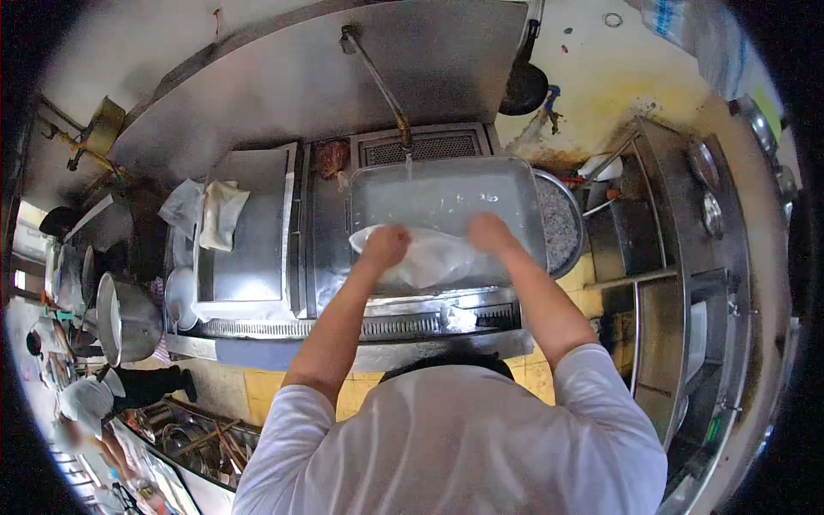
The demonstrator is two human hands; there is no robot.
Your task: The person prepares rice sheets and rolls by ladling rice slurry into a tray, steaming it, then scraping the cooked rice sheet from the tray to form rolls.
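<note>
A wide rectangular metal basin (539, 215) stands in front of me, holding what looks like water. Over its near side, a thin white cloth (433, 262) is stretched between my two hands. My left hand (386, 246) is closed on the cloth's left end, with the knuckles up. Closed on the opposite end is my right hand (491, 233), a little blurred. The cloth sags between them, and its lower part seems to lie in the basin. Above the basin's far edge hangs a tap (405, 129), with its spout pointing down into it.
Left of the basin, a folded off-white cloth (225, 215) lies on a flat steel cover (253, 266). A round bowl of pale grainy material (560, 227) sits to the right. Steel shelving (678, 249) rises further right. At far left are a large pot (129, 322) and another person (90, 399).
</note>
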